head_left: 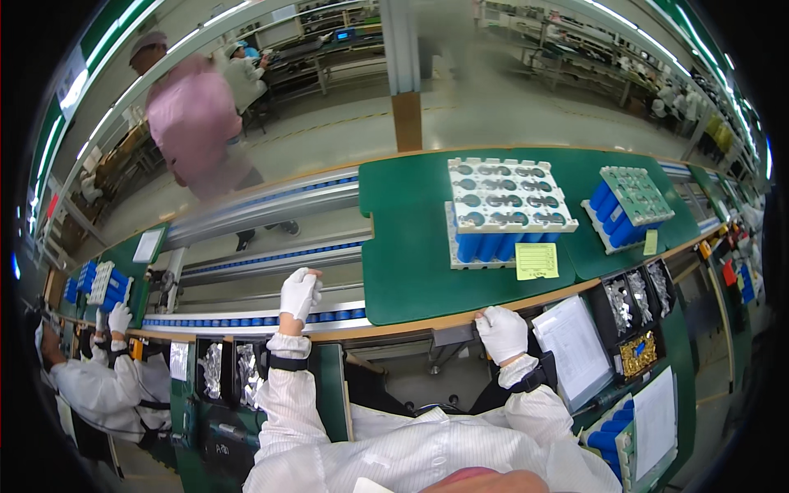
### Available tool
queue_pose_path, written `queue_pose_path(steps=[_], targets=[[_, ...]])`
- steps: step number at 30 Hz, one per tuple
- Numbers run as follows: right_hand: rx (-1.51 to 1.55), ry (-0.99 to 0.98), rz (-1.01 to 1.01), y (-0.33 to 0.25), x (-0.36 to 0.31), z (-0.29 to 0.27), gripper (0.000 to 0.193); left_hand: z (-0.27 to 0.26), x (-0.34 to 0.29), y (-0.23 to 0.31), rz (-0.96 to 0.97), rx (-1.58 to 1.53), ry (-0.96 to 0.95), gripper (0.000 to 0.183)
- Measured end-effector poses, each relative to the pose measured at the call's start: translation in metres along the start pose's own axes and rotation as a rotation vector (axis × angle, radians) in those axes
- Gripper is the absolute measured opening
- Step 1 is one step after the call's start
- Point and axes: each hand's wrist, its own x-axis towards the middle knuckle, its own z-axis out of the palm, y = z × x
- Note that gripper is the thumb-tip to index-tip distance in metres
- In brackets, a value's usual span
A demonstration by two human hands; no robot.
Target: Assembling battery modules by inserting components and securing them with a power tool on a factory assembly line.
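Note:
My left hand [301,297], in a white glove with bare fingertips, is raised over the near conveyor rail [337,316], its fingers curled in and nothing visible in them. My right hand [502,334], gloved the same way, is closed by the wooden front edge [436,322] of the green board [407,263]; no object shows in it. On the board stands a battery pack [505,209] of blue cylindrical cells between white plastic holders. A yellow paper label [536,260] hangs on its front. Farther right is a second pack [628,207] with a greenish-white top.
Black bins of metal strips [631,302] and a bin of brass-coloured parts [639,355] stand right of me, beside papers [573,345]. More bins of metal strips [211,370] lie left. A co-worker [115,378] sits at left; a person in pink [191,123] is beyond the conveyor.

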Motion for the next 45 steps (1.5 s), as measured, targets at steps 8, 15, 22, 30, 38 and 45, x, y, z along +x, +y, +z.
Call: queue_pose_path(steps=[8,15,22,30,38,45], targets=[[0.046,0.012,0.006,0.002,-0.002,0.005,0.012,0.000,-0.002,0.003,-0.024,0.031,0.014,0.020],[0.048,0.042,-0.010,0.003,-0.002,0.007,0.011,0.002,-0.003,0.007,-0.028,0.007,-0.008,0.019],[0.050,0.049,-0.031,0.004,-0.002,0.008,0.010,-0.001,-0.002,0.003,-0.030,-0.017,-0.008,0.019],[0.041,0.068,-0.040,0.005,-0.003,0.010,0.010,0.001,-0.002,0.006,-0.044,-0.005,-0.002,0.019],[0.064,0.079,-0.040,0.007,-0.003,0.011,0.009,0.000,-0.002,0.004,-0.033,0.001,-0.011,0.020],[0.049,0.068,-0.031,0.006,-0.002,0.010,0.008,0.001,-0.001,0.003,-0.039,0.003,0.008,0.020]])
